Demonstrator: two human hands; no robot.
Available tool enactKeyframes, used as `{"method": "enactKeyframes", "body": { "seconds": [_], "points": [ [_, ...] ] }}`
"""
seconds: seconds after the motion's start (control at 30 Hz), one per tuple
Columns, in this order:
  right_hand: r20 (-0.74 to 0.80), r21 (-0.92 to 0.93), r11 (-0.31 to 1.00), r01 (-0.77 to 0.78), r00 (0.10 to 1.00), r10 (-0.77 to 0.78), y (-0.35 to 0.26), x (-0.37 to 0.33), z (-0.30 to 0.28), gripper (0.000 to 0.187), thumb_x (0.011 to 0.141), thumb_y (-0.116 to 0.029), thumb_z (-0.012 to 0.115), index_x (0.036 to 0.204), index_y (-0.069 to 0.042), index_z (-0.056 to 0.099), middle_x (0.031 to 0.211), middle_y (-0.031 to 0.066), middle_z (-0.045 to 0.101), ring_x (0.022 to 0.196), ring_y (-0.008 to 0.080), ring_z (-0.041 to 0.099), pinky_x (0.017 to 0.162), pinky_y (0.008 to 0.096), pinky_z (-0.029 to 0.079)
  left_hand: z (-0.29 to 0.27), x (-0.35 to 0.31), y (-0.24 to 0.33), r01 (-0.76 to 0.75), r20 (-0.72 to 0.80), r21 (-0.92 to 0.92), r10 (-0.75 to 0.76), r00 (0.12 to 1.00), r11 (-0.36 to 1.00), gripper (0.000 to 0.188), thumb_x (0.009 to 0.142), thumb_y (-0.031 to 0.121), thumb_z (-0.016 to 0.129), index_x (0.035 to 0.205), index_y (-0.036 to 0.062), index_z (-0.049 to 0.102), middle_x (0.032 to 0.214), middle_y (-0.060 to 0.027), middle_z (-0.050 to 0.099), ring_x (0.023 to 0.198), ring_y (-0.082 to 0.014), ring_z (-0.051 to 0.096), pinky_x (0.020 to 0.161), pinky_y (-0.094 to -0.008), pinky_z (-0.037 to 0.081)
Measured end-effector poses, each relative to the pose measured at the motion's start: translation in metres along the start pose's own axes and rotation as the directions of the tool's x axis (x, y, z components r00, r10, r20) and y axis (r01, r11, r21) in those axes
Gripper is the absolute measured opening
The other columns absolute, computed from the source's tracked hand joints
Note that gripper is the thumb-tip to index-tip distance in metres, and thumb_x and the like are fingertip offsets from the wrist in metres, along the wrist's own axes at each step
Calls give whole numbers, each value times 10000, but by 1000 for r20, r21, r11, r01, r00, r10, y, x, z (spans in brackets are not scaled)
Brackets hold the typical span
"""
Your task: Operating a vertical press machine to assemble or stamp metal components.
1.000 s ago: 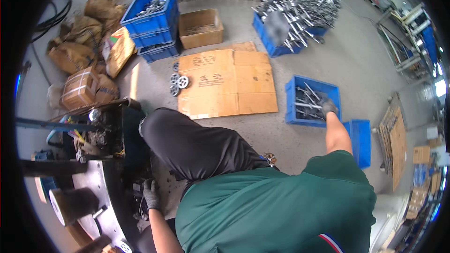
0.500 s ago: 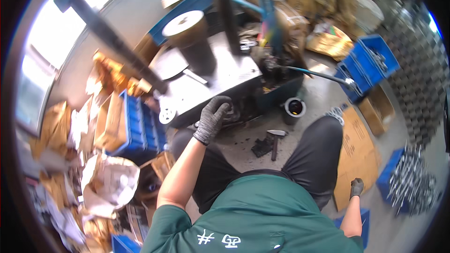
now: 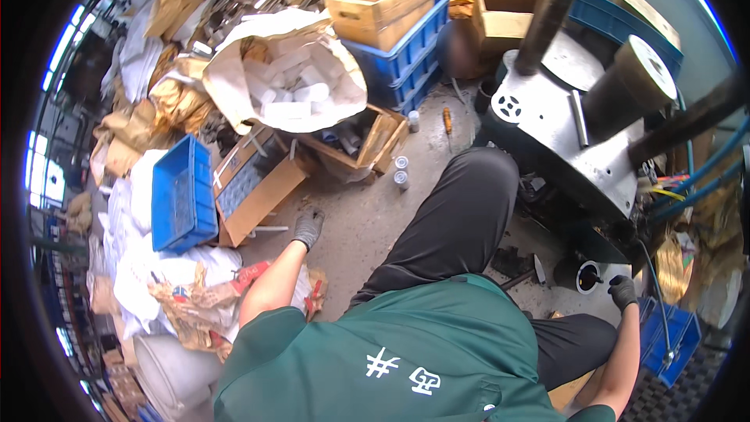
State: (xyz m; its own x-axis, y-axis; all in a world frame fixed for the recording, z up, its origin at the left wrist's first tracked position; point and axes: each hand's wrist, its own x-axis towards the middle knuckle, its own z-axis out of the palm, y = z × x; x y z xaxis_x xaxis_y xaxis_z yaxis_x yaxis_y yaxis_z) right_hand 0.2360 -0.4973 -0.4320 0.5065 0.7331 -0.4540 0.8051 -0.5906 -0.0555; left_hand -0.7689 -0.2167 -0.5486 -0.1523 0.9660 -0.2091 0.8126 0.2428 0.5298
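Note:
My left hand (image 3: 308,230), in a grey knit glove, is stretched out over the floor beside an open cardboard box (image 3: 264,202). Its fingers look loosely apart, with nothing seen in them. To the right, my gloved right hand (image 3: 623,291) is beyond my knee, close to a dark cup with a pale rim (image 3: 578,275). Its fingers are small and dark, so their grip cannot be made out. A hammer (image 3: 539,269) lies on the floor near that cup. Rows of grey parts fill the cardboard box, and a blue bin (image 3: 184,195) leans beside it.
A machine with a metal top (image 3: 605,158) and dark posts stands at right. A sack of white pieces (image 3: 226,82), a wooden crate (image 3: 383,8) on blue bins (image 3: 437,47) and a wooden box (image 3: 391,137) are ahead. A screwdriver (image 3: 447,121) and small cylinders (image 3: 401,172) lie on the floor.
The view has swung left, bringing the sack and boxes ahead. My left hand has left the machine's front and reached out left, low by the cardboard box. My right hand now appears near the cup.

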Motion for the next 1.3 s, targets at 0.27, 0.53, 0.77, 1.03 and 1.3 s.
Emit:
{"method": "enactKeyframes", "body": {
  "seconds": [0.27,0.53,0.77,1.03,1.3],
  "points": [
    [260,32,995,-91,962,79,-4,21,19,287,775,-1,787,1062,3,774,912,123,779,817,248,750,762,385,601,3,-190,-207,537,-162,307,-513,843,785,452,994,344,665,1307,22,716,1344,-290,710,1243,-446,695,1072,-530,555],
    [452,12,999,-40,892,31,13,22,14,163,858,-47,710,1015,-40,755,781,113,732,644,269,727,584,433,585,-35,-206,-223,811,-100,307,-830,549,499,496,998,298,653,1444,83,667,1438,-248,686,1350,-411,659,1114,-507,549],
    [343,-180,981,74,939,-8,-8,-19,-15,202,845,-189,786,959,-26,818,901,157,818,799,279,785,765,422,624,-18,-167,-225,579,70,458,-676,733,675,628,1003,290,615,1598,121,505,1704,-171,410,1500,-369,528,1187,-511,503],
    [361,-208,975,76,933,4,-9,-42,-24,270,850,-249,796,1013,-41,850,957,156,835,876,281,802,830,414,628,39,-137,-304,495,123,583,-673,729,644,932,968,309,644,1742,40,199,1834,-189,128,1680,-337,214,1348,-429,273],
    [339,6,980,-198,922,185,-17,-65,-27,270,883,-212,774,1065,-22,833,947,132,829,868,249,791,826,393,621,42,-119,-342,501,106,644,-716,690,578,746,1053,379,608,1706,116,361,1762,-155,372,1589,-283,418,1250,-398,422]
  ]
}}
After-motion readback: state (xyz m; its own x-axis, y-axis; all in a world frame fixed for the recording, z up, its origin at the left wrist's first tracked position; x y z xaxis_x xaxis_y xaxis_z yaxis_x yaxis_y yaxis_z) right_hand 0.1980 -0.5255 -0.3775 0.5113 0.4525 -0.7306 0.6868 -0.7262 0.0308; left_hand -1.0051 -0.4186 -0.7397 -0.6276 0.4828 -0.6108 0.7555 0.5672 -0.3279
